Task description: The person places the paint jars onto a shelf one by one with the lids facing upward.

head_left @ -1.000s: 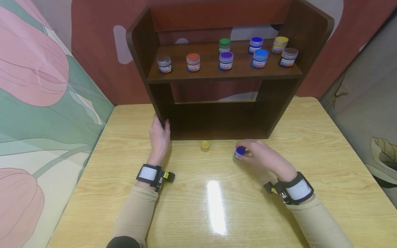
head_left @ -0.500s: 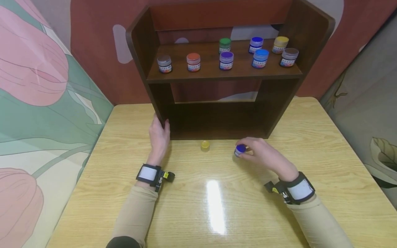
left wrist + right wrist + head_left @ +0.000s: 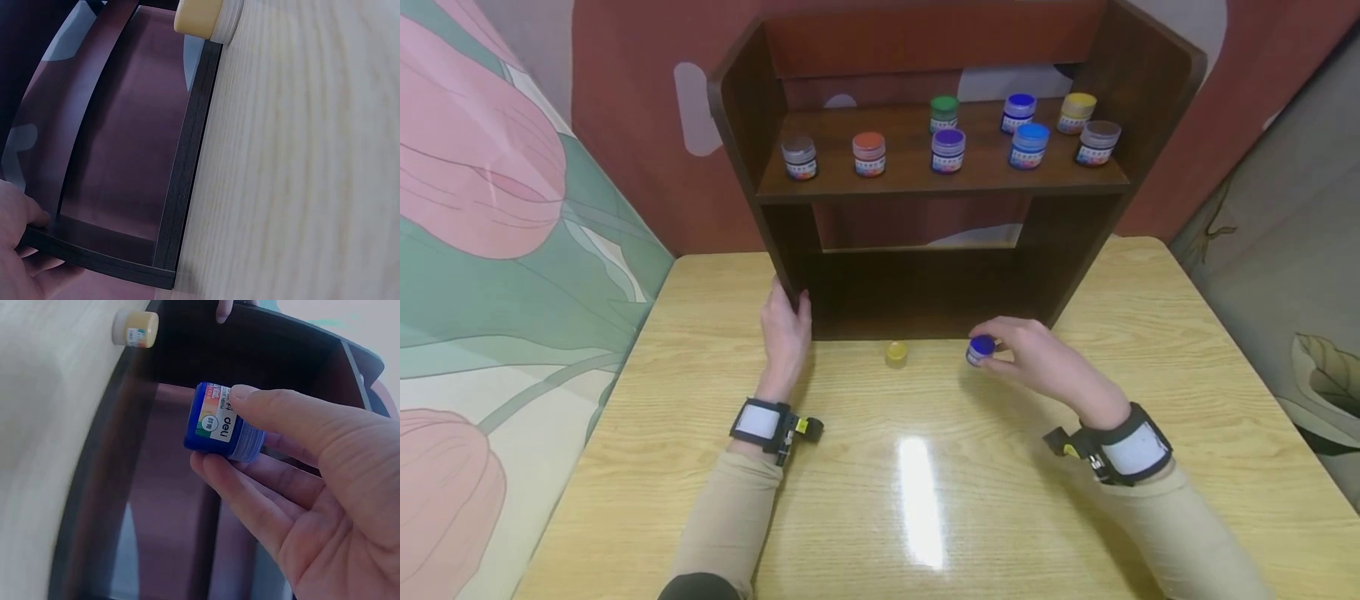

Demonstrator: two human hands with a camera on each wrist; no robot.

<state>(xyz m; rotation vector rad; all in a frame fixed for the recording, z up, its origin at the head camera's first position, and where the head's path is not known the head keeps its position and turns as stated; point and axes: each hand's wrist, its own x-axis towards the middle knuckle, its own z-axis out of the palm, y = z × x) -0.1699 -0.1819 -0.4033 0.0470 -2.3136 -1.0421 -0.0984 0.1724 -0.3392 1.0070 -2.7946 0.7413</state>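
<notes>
My right hand (image 3: 1045,362) pinches a small blue paint jar (image 3: 980,351) between thumb and fingers, just in front of the dark wooden shelf unit's lower opening. In the right wrist view the jar's label (image 3: 217,415) reads "deli", and the thumb lies across it. At the unit's left side, my left hand (image 3: 786,329) grips the side panel (image 3: 94,257) low down, thumb on the inner face and fingers on the outer. A yellow paint jar (image 3: 896,355) stands on the table before the shelf unit (image 3: 925,193), between both hands.
On the upper board stand several paint jars, among them an orange one (image 3: 869,155), a purple one (image 3: 948,152), a light blue one (image 3: 1028,147) and a green one (image 3: 943,115). The wooden table (image 3: 850,467) reaches forward; patterned fabric (image 3: 497,208) hangs behind and beside it.
My right hand has lifted the blue paint jar and shifted it slightly toward the shelf unit. The left hand keeps its grip on the side panel, and the yellow jar has not moved.
</notes>
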